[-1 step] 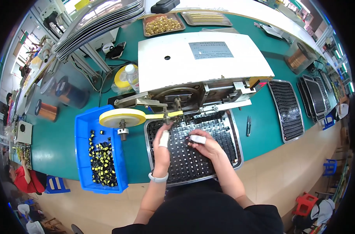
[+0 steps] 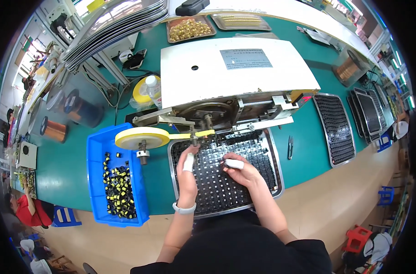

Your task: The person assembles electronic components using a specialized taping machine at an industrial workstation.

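Observation:
My left hand (image 2: 187,177), with a white wrap on one finger, reaches up to the metal guide under the yellow tape. Its fingertips are drawn together there, and whatever they hold is too small to tell. My right hand (image 2: 243,171), also with a white-wrapped finger, is pinched on a small dark part (image 2: 223,161) above the tray. The metal tray (image 2: 282,182) below both hands carries rows of small black parts. From a yellow tape roll (image 2: 141,138) at the left, a strip of yellow tape (image 2: 203,133) runs to the machine's guide.
A white machine (image 2: 240,68) stands behind the tray. To the left, a blue bin (image 2: 93,182) holds black-and-yellow parts. Tweezers-like snips (image 2: 290,147) lie right of the tray, before another filled tray (image 2: 336,132). Copper wire spools (image 2: 53,129) and a bottle (image 2: 152,86) stand farther off.
The whole view has shifted very slightly. My right hand's fingers have moved a little, while my left hand stays by the guide.

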Tool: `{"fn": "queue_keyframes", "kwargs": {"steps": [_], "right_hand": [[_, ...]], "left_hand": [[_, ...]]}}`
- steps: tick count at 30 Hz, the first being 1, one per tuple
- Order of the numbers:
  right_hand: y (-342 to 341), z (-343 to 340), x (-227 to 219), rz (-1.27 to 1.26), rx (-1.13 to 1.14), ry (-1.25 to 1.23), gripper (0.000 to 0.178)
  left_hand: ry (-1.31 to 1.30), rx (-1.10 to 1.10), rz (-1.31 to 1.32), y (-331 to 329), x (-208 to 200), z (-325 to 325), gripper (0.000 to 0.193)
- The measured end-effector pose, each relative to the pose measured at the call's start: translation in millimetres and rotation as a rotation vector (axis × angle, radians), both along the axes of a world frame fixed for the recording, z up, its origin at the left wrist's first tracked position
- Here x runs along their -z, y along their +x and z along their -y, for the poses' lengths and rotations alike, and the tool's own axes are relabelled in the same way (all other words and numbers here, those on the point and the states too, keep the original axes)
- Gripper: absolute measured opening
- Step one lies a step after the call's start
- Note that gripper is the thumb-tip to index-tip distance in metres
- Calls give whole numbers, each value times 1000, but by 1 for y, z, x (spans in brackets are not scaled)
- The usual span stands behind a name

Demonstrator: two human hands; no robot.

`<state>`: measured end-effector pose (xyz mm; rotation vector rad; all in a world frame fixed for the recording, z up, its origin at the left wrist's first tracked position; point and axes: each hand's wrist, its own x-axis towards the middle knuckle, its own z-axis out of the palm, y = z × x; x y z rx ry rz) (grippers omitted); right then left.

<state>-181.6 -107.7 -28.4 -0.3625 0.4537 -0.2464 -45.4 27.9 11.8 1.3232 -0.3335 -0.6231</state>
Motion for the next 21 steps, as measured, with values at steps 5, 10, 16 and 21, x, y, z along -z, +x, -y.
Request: {"fn": "queue_keyframes", "kwargs": {"steps": [5, 10, 16, 21], "right_hand": [[-12, -1, -2, 266, 1, 330, 14], [-19, 3, -2, 287, -3, 303, 17], [-16, 3, -26, -223, 200, -499, 24], [-9, 2, -42, -381, 239, -776, 23]], "left_hand": [[-143, 95, -445, 2, 6, -3, 38], [-346, 287, -838, 8, 10, 14, 37], [-485, 251, -920, 15, 29, 39, 29], [-697, 287, -1106, 13, 24, 48, 27]]}}
